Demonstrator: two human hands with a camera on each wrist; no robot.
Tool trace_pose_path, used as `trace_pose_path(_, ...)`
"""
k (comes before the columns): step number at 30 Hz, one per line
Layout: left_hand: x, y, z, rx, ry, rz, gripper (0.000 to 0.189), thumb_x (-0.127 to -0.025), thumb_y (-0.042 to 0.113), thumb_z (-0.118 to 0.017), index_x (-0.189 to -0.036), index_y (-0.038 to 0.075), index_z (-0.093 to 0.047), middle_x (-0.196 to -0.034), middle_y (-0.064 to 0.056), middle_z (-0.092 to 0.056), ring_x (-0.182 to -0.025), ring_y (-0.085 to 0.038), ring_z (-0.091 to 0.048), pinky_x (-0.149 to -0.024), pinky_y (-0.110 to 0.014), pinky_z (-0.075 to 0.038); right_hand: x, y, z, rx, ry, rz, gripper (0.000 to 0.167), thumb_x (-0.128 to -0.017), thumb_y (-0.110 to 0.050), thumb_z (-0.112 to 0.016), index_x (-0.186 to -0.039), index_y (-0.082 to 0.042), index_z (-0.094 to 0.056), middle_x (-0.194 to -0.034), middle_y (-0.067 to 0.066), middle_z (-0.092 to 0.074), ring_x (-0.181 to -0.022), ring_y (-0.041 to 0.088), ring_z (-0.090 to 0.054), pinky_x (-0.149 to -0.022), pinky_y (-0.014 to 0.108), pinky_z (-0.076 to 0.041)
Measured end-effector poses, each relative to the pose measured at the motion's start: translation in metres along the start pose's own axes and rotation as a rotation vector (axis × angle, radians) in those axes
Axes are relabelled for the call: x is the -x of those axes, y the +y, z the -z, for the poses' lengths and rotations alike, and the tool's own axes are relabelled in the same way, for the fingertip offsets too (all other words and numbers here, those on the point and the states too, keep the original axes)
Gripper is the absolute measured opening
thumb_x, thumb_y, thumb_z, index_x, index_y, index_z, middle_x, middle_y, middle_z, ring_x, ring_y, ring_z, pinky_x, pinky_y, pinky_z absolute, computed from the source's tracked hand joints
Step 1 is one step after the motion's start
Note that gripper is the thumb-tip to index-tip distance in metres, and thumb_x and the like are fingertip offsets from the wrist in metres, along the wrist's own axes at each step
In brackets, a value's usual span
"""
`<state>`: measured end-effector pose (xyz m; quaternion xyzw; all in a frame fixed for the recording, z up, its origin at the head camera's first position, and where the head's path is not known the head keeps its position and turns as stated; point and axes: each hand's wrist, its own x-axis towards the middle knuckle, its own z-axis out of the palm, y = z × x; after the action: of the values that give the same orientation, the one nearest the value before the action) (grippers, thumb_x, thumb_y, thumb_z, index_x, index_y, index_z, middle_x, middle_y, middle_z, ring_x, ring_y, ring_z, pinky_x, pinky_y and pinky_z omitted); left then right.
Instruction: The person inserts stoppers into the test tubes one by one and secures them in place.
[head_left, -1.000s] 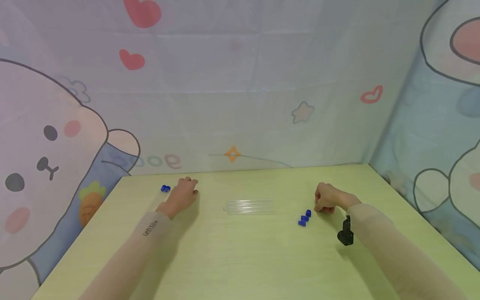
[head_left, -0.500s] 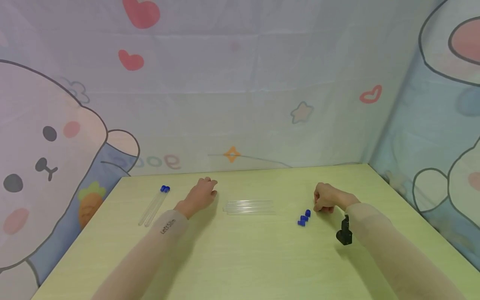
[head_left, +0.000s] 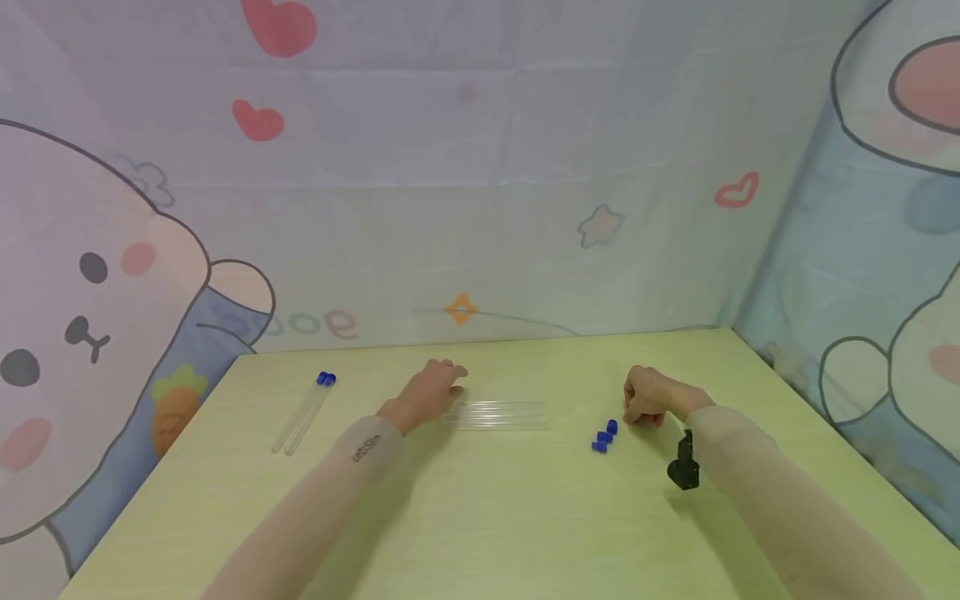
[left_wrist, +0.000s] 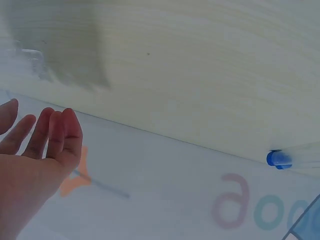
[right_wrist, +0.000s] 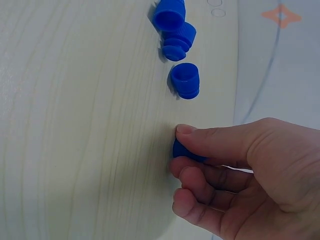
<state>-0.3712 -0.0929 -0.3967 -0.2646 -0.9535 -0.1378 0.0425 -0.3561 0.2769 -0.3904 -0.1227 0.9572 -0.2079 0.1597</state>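
Right wrist view: I see the right hand (right_wrist: 245,175) pinching a blue cap (right_wrist: 186,152) between thumb and fingers, with 3 loose caps (right_wrist: 179,42) lying near it. From the head camera, I make out the left hand (head_left: 423,396), fingers relaxed and slightly apart, near the clear tubes (head_left: 498,414) between both hands; 2 capped tubes (head_left: 309,417) lie on its outer side.

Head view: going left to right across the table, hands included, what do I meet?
Two blue-capped tubes, left hand, row of uncapped clear tubes, three loose blue caps, right hand.
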Motion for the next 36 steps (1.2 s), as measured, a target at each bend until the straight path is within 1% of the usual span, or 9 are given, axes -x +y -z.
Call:
trace_pose_path(4,-0.006,0.005,-0.004,0.008,-0.005,-0.040,0.031,-0.093,0.006,-0.060,-0.124,-0.001,-0.061,-0.116,-0.019,-0.064,-0.109,-0.036,-0.057,-0.093,-0.044,-0.051,0.002,-0.001,-0.001,-0.008,0.006,0.014,0.016,-0.081,-0.003,-0.071,-0.068,0.000,-0.063,-0.053,0.004,-0.060,-0.045,0.012,-0.054,-0.047,0.026,-0.051)
trace_pose_path(8,-0.011,0.009,-0.009,0.009,-0.024,-0.057,0.030,-0.093,0.005,-0.060,-0.122,0.001,-0.063,-0.113,-0.018,-0.064,-0.107,-0.034,-0.057,-0.090,-0.043,-0.051,0.004,-0.001,-0.003,-0.016,0.012,0.022,0.015,-0.081,-0.002,-0.071,-0.069,0.002,-0.063,-0.054,0.007,-0.063,-0.045,0.013,-0.055,-0.047,0.026,-0.051)
trace_pose_path(12,-0.014,0.013,-0.013,0.001,-0.049,-0.061,0.030,-0.093,0.007,-0.061,-0.122,0.002,-0.063,-0.112,-0.017,-0.064,-0.107,-0.034,-0.057,-0.089,-0.043,-0.052,0.005,-0.003,-0.004,-0.029,0.021,0.019,0.014,-0.081,-0.002,-0.071,-0.070,0.002,-0.064,-0.055,0.008,-0.063,-0.045,0.013,-0.054,-0.047,0.027,-0.051)
trace_pose_path(14,-0.015,0.014,-0.014,-0.004,-0.050,-0.062,0.030,-0.093,0.007,-0.061,-0.122,0.003,-0.063,-0.113,-0.017,-0.064,-0.107,-0.033,-0.057,-0.088,-0.043,-0.052,0.005,-0.003,-0.003,-0.031,0.020,0.025,0.014,-0.082,-0.002,-0.070,-0.070,0.003,-0.064,-0.055,0.009,-0.063,-0.045,0.013,-0.055,-0.047,0.027,-0.051)
trace_pose_path(17,-0.017,0.016,-0.014,-0.005,-0.051,-0.058,0.030,-0.093,0.008,-0.062,-0.123,0.003,-0.062,-0.114,-0.016,-0.064,-0.108,-0.032,-0.058,-0.089,-0.043,-0.052,0.005,-0.004,-0.002,-0.026,0.019,0.028,0.014,-0.082,-0.002,-0.070,-0.070,0.003,-0.065,-0.056,0.010,-0.064,-0.045,0.013,-0.055,-0.047,0.027,-0.051)
trace_pose_path(21,-0.019,0.018,-0.015,0.011,-0.057,-0.055,0.030,-0.093,0.008,-0.062,-0.122,0.003,-0.062,-0.115,-0.017,-0.064,-0.109,-0.032,-0.058,-0.093,-0.043,-0.051,0.004,-0.003,-0.001,-0.020,0.017,0.010,0.014,-0.081,-0.003,-0.072,-0.070,0.002,-0.065,-0.056,0.008,-0.063,-0.046,0.012,-0.055,-0.047,0.027,-0.051)
trace_pose_path(27,-0.024,0.021,-0.020,0.035,-0.068,-0.084,0.027,-0.091,0.005,-0.063,-0.117,0.001,-0.065,-0.119,-0.015,-0.067,-0.112,-0.030,-0.061,-0.100,-0.041,-0.049,0.003,-0.002,0.001,-0.022,0.015,-0.016,0.013,-0.080,-0.004,-0.072,-0.070,0.000,-0.064,-0.055,0.005,-0.061,-0.047,0.011,-0.052,-0.046,0.025,-0.049)
trace_pose_path(30,-0.026,0.024,-0.023,0.048,-0.075,-0.093,0.025,-0.089,0.003,-0.063,-0.114,0.000,-0.068,-0.117,-0.014,-0.068,-0.112,-0.029,-0.063,-0.099,-0.039,-0.050,0.003,-0.002,0.000,-0.027,0.018,-0.017,0.014,-0.080,-0.003,-0.072,-0.069,0.000,-0.064,-0.055,0.005,-0.061,-0.046,0.011,-0.051,-0.046,0.025,-0.049)
trace_pose_path(36,-0.029,0.028,-0.027,0.062,-0.093,-0.086,0.021,-0.090,0.002,-0.062,-0.110,0.002,-0.070,-0.116,-0.014,-0.069,-0.112,-0.028,-0.063,-0.097,-0.038,-0.052,0.004,-0.003,-0.001,-0.016,0.031,0.004,0.015,-0.080,-0.002,-0.072,-0.067,0.000,-0.064,-0.054,0.007,-0.062,-0.045,0.012,-0.054,-0.046,0.027,-0.051)
